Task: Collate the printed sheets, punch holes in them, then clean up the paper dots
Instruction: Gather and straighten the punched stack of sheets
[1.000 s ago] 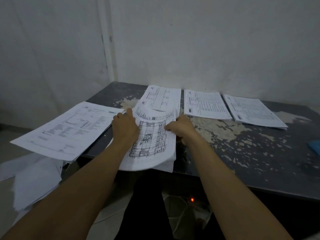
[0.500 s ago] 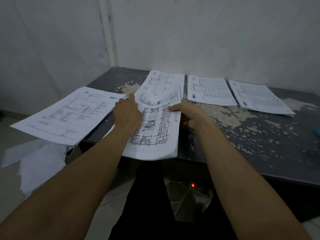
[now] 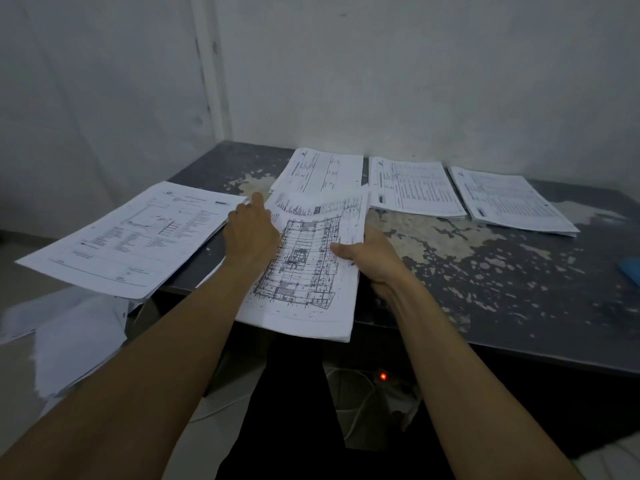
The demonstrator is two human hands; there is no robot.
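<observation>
A stack of printed sheets with a floor-plan drawing (image 3: 304,268) lies over the near edge of the dark table (image 3: 485,282), its front end hanging past the edge. My left hand (image 3: 251,230) rests on the stack's left side, index finger stretched forward. My right hand (image 3: 367,258) grips the stack's right edge, thumb on top and fingers underneath. Further stacks lie around it: one at the left (image 3: 128,237) overhanging the table corner, one behind (image 3: 322,171), two at the back right (image 3: 412,190) (image 3: 512,200).
Loose white sheets (image 3: 69,337) lie on the floor at the left. Under the table a power strip with a red light (image 3: 382,376) and white cables sit on the floor. A blue object (image 3: 632,270) shows at the table's right edge. Walls close in behind.
The floor-plan stack, curled up a second ago, now lies flatter. My right hand slid back along its right edge, thumb on top. The view shifted slightly.
</observation>
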